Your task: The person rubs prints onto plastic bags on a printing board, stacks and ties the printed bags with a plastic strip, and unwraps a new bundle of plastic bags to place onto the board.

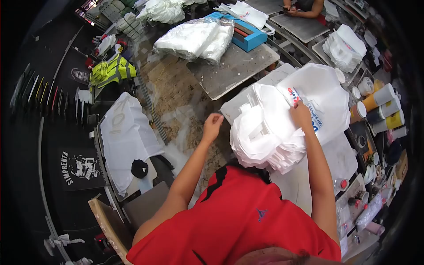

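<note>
A stack of white cloth bags (269, 128), bunched and folded at the near end, lies on a board in front of me. A bag with red and blue printing (329, 99) spreads out flat at its far right side. My right hand (301, 115) is on the printed bag, fingers curled in at the edge of the lettering, seemingly gripping the fabric. Left of the stack, my left hand (213, 126) hangs apart from it near the board's left corner. Its fingers are curled together, and nothing shows in them.
Plastic-wrapped white bags (194, 39) and a blue box (249, 37) sit on a board ahead. Ink containers (384, 99) crowd the right side. A white cloth (126, 141) covers a board at left. Another person's hands (291, 11) appear at the top right.
</note>
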Available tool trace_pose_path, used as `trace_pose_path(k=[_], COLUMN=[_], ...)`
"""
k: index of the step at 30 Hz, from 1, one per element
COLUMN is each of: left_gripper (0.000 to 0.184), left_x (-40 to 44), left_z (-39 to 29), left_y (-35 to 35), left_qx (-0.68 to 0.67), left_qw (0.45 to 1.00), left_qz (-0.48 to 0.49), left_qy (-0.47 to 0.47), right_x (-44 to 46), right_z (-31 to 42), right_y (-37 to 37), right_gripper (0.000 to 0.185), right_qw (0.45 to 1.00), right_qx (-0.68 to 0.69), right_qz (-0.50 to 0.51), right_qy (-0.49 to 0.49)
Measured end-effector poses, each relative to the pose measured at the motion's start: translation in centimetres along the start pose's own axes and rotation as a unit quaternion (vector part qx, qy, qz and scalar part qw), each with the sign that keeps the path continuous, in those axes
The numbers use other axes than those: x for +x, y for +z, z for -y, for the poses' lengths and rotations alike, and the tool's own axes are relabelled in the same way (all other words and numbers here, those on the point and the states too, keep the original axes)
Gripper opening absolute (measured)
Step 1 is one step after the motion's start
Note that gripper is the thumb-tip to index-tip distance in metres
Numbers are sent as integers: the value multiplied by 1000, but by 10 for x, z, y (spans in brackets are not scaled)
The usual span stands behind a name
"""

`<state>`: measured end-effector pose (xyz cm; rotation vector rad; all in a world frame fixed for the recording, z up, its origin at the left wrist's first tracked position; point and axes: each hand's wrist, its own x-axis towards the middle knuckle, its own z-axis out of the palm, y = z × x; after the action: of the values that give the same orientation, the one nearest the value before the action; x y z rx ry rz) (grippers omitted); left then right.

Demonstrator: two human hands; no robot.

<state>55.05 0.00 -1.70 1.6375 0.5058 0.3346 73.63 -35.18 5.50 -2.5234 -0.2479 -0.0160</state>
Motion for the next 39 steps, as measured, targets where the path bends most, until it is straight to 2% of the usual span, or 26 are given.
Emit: trace_pose_path(k=[3, 4, 5, 9, 12, 13, 14, 15, 16, 17, 18, 19, 20, 22, 23, 24, 25, 26, 27, 28, 29, 31, 32, 34, 38, 39], left_gripper=[22, 24, 26, 24, 23, 25, 25, 26, 30, 33, 38, 43, 47, 57, 62, 75, 81, 83, 88, 90, 90, 93, 93, 76, 75, 76], left_x=[-37, -43, -55, -47, -13, 4, 20, 38, 62, 79, 93, 115, 123, 137, 149, 165, 160, 149, 158, 147, 141, 131, 120, 99, 62, 52], left_z=[59, 79, 96, 114, 84, 78, 51, 38, 37, 8, -24, -26, -56, -95, -102, -102, -108, -114, -100, -104, -92, -66, -71, -97, -106, -112], left_y=[-34, -44, -53, -57, -50, -48, -47, -38, -28, -16, -5, 18, 25, 61, 85, 103, 114, 109, 128, 126, 130, 123, 112, 83, 55, 50], left_qx=[-27, -54, -79, -92, -118, -119, -115, -92, -116, -60, -80, -65, -45, -10, 8, -54, 4, 123, 134, 97, 100, 16, 17, 53, 20, 22], left_qw=[981, 970, 954, 933, 953, 960, 966, 972, 973, 983, 983, 988, 985, 972, 962, 900, 895, 891, 799, 786, 783, 835, 836, 857, 882, 898], left_qz=[-24, -25, -23, -14, 26, 62, 102, 84, 106, 121, 135, 141, 168, 236, 275, 426, 432, 431, 572, 569, 573, 542, 540, 508, 467, 439], left_qy=[-190, -236, -288, -348, -278, -245, -209, -197, -172, -128, -99, -17, -1, 8, 1, -74, -106, -72, -126, -223, -220, -95, -100, -63, -58, -22], right_x=[16, 19, 15, 34, 48, 44, 51, 43, 39, 38, 38, 37, 32, 25, 24, 16, 10, 7, 5, 2, 5, 7, 6, 6, 11, 12], right_z=[-2, -3, -8, -14, -32, -17, -37, -13, -7, -5, 5, 10, 12, 28, 27, 46, 59, 69, 82, 85, 86, 88, 89, 100, 118, 126], right_y=[-2, -3, -5, -16, -1, -8, 2, -5, -3, -5, -4, -6, -10, -11, -10, -14, -18, -21, -25, -27, -28, -30, -34, -41, -63, -69], right_gripper=[27, 28, 28, 31, 34, 35, 34, 33, 34, 36, 36, 37, 38, 39, 40, 40, 40, 39, 38, 36, 35, 33, 31, 29, 24, 24], right_qw=[999, 1000, 1000, 995, 997, 999, 999, 1000, 999, 998, 998, 997, 995, 996, 993, 994, 994, 993, 990, 987, 985, 983, 981, 983, 990, 989], right_qx=[-11, 19, 11, 6, -43, -48, -15, -9, -24, -44, -51, -67, -85, -87, -105, -81, -51, -47, -28, -10, 12, 39, 60, 64, 65, 69], right_qz=[41, -4, -4, -97, -53, -2, -6, 1, 12, 16, 19, 29, 35, -21, -46, -75, -85, -108, -131, -144, -155, -159, -156, -149, -126, -125], right_qy=[5, 6, 12, -6, -37, -2, -32, -5, -22, -29, -29, 4, 44, 14, 27, 14, 42, 27, 52, 65, 69, 84, 102, 85, 26, 27])
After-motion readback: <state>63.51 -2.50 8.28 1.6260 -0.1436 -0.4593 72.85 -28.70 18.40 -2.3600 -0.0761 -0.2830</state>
